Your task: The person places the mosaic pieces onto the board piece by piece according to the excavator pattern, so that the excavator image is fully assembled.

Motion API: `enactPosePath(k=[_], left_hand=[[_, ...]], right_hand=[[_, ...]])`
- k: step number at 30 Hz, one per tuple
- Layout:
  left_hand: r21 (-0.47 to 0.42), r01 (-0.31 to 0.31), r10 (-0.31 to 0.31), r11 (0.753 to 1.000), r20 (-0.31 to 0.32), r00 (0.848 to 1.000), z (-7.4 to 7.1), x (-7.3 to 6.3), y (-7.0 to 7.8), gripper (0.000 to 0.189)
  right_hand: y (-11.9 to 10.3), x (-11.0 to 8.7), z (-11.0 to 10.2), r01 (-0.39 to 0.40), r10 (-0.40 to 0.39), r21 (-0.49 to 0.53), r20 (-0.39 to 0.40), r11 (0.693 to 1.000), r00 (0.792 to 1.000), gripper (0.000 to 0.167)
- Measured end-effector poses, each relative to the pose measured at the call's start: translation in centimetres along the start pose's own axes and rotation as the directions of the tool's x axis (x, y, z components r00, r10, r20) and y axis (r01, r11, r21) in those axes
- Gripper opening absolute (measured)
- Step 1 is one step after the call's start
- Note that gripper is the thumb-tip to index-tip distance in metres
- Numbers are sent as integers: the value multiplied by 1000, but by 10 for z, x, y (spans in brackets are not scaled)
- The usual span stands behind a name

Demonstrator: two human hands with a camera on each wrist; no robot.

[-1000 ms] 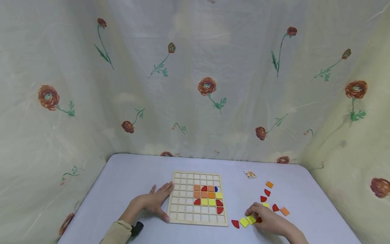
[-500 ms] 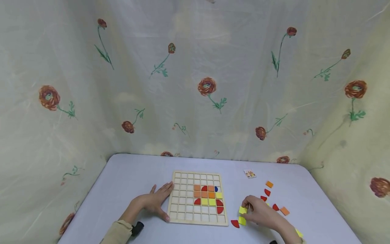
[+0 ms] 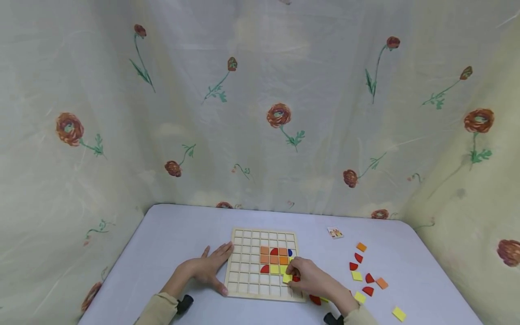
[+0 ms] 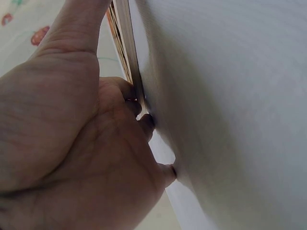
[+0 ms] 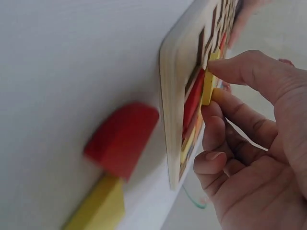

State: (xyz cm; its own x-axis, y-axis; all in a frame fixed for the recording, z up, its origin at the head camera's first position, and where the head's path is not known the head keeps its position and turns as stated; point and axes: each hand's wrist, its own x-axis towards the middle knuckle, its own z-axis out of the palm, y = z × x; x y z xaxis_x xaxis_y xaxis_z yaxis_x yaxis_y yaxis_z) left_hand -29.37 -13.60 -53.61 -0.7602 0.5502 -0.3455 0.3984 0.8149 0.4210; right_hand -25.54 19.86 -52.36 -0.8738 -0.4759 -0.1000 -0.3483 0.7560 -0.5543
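Observation:
A wooden grid board (image 3: pixel 243 276) lies on the table, several of its right-hand cells filled with orange, red, yellow and blue tiles. The left hand (image 3: pixel 209 267) rests at the board's left edge, fingers spread, thumb near the lower corner; the left wrist view shows its fingertips (image 4: pixel 146 122) against the board's side. Over the lower right of the board, the right hand (image 3: pixel 310 277) pinches a yellow square tile (image 3: pixel 287 278) between thumb and finger. In the right wrist view that yellow tile is on edge, close beside a red quarter-circle tile (image 5: pixel 193 103) set in the board.
Loose tiles lie right of the board, among them an orange square (image 3: pixel 361 247), a red quarter circle (image 3: pixel 369 291) and a yellow square (image 3: pixel 399 313). A small printed card (image 3: pixel 335 232) lies behind them. A floral curtain (image 3: pixel 252 113) hangs behind the table.
The right hand has picked up a yellow square tile from the loose ones and carried it left over the board. The left hand stays at the board's edge.

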Motion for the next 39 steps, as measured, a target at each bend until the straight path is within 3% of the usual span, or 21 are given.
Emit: enactPosePath(k=[12,19,24,30,35,39], left_hand=[[3,-1,1,1000,1,1000,-2,-1,0,131],[9,0,0,1000,3,1000,-1,-1,0,130],[10,6,-6,1000,8,1000,0,0,0,130],[14,13,-13,1000,8,1000,-1,0,1,130],[12,-9,9,1000,1,1000,-1,-2,1,130],[6,-14,14,1000,3,1000,-2,-4,1,129]], right_hand=[[-5,7,-2,19,-17,-23,77,1000,997,14],[0,4,0,37,-37,2,50,999,998,14],[5,-7,-8,-41,40,47,12,998,999,25],[19,-36,-28,-203,198,81,68,976,978,43],[34,-59,-34,-264,256,74,102,962,961,53],[45,-70,-30,-297,286,104,106,949,952,51]])
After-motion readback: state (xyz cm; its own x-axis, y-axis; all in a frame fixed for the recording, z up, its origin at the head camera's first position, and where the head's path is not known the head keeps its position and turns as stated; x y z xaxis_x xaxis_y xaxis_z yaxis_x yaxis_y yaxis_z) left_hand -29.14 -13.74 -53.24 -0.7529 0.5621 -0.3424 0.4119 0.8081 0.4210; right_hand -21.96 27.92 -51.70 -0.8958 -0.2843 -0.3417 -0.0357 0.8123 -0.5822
